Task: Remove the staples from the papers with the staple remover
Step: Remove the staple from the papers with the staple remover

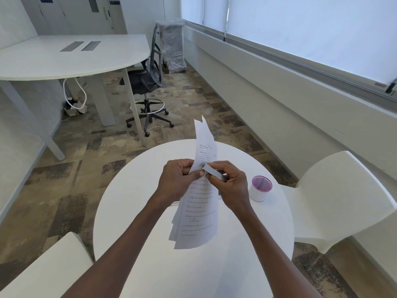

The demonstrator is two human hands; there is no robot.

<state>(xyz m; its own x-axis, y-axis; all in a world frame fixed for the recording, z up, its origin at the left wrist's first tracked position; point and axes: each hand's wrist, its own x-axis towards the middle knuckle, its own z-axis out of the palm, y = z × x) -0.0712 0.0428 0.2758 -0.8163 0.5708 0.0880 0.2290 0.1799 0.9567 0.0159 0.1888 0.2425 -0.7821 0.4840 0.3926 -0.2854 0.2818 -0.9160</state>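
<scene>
A stack of printed white papers (pixel 198 211) is held up over the round white table (pixel 133 203), bent at the middle with the top half standing upright. My left hand (pixel 179 179) pinches the papers at the fold, thumb on the front. My right hand (pixel 228 183) grips a silver metal staple remover (pixel 211 171), whose tip presses against the papers just right of my left thumb. The staple itself is too small to make out.
A small white cup (pixel 260 189) with a purple inside stands on the table right of my hands. White chairs sit at the right (pixel 339 196) and lower left (pixel 49 267). Beyond are a large white desk (pixel 71 57) and a black office chair (pixel 150 82).
</scene>
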